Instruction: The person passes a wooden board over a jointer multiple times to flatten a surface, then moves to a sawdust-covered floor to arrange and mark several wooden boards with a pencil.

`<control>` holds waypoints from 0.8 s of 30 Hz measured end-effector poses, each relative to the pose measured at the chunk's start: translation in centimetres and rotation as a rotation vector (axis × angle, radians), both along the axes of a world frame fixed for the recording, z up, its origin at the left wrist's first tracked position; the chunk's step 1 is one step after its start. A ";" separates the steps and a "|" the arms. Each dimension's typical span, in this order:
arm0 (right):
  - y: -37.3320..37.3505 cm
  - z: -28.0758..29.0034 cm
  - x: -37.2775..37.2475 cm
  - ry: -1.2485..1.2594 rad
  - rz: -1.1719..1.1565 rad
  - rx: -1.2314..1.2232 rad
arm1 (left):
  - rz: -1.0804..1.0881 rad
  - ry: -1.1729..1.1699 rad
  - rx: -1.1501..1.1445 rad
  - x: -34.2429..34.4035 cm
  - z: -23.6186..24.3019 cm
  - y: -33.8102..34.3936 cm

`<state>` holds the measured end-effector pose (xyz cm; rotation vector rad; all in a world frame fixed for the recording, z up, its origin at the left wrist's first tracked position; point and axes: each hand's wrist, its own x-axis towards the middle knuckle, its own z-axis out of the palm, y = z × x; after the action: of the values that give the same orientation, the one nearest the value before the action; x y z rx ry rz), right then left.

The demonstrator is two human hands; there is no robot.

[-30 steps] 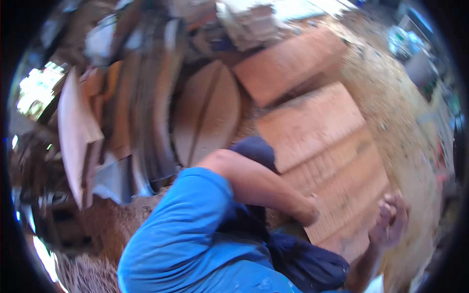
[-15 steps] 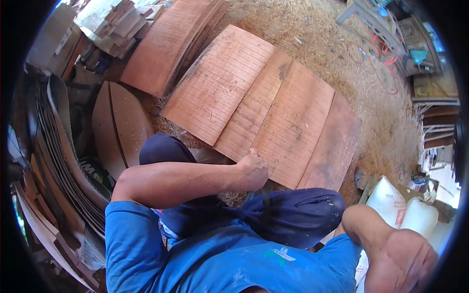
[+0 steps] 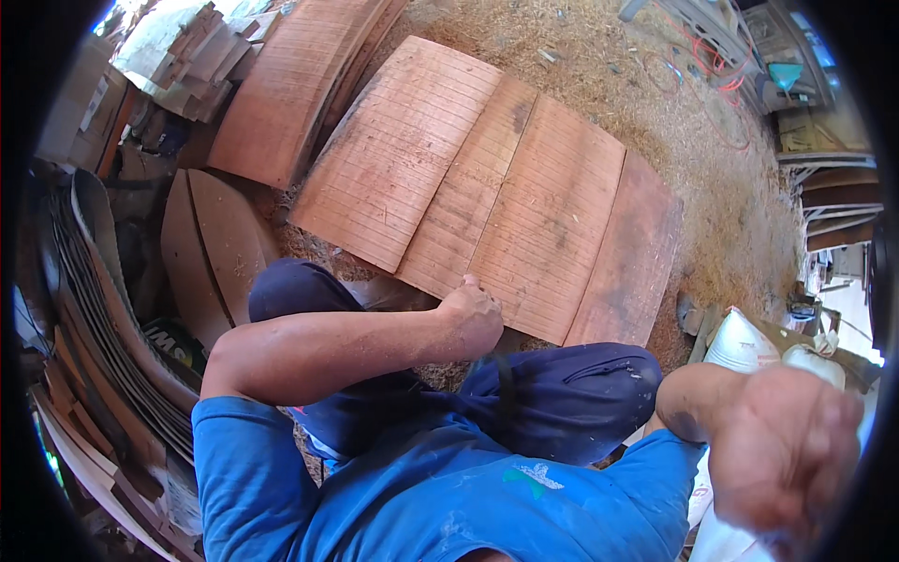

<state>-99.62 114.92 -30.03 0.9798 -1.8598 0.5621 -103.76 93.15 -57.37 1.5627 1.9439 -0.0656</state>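
Note:
A wide reddish-brown wooden panel point(image 3: 552, 215), made of several boards with fine cross lines, lies before my crossed legs. My left hand point(image 3: 473, 318) is closed at the panel's near edge, thumb uppermost. Whatever sits inside its fingers is hidden; a dark strip shows just below it over my trousers. Raised at the far right, close to the camera, my right hand point(image 3: 787, 450) is smeared by motion, so its fingers cannot be made out. It is apart from the panel, in front of the white sacks point(image 3: 740, 342).
Curved wooden panels point(image 3: 290, 84) are stacked beyond the left edge. A pointed, rounded brown board point(image 3: 225, 225) stands by my left knee, with bent dark strips point(image 3: 112, 300) farther left. Sawdust covers the ground point(image 3: 721, 215). A red cord point(image 3: 721, 70) lies near benches at upper right.
My right hand has risen and turned at the right side. My left hand stays closed at the panel edge. The whole view has shifted slightly, moving the panel up and left in it.

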 end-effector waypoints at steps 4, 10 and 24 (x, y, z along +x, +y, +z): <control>1.9 -7.2 -3.8 -0.141 -0.250 -0.294 | -0.050 -0.018 0.024 -0.1 0.1 1.4; 5.3 -25.2 -15.8 -1.014 -0.759 0.234 | -0.042 0.001 0.097 1.0 -0.3 0.5; 4.9 -36.0 -9.4 -1.400 -0.529 0.342 | -0.096 0.007 0.121 1.1 -0.6 0.4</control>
<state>-109.05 119.86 -66.01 0.1141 -3.3818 0.6581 -102.67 93.52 -58.01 1.7366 1.9087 0.0066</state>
